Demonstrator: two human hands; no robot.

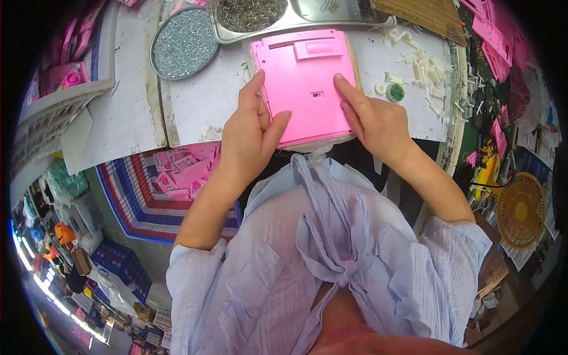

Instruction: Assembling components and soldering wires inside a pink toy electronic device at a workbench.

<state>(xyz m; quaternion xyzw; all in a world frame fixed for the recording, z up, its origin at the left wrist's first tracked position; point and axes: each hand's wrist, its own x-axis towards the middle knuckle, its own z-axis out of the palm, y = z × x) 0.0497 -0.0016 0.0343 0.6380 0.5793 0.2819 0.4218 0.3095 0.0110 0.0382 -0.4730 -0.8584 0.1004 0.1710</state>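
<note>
A flat pink plastic panel, roughly rectangular, lies in front of me at the table's near edge. It has a raised block near its far end and a small slot in the middle. Along the panel's left edge rests my left hand, its thumb on the near left corner and its fingers along the side. My right hand holds the right edge, index finger stretched onto the top face. Beneath the panel, a pale padded pad or wrapping shows at the rim; most of it is hidden.
Beyond the panel stand a round tray of small screws and a metal tray with small metal parts. White plastic pieces and a green-topped round item lie right. A striped crate holds pink parts below left; a fan stands right.
</note>
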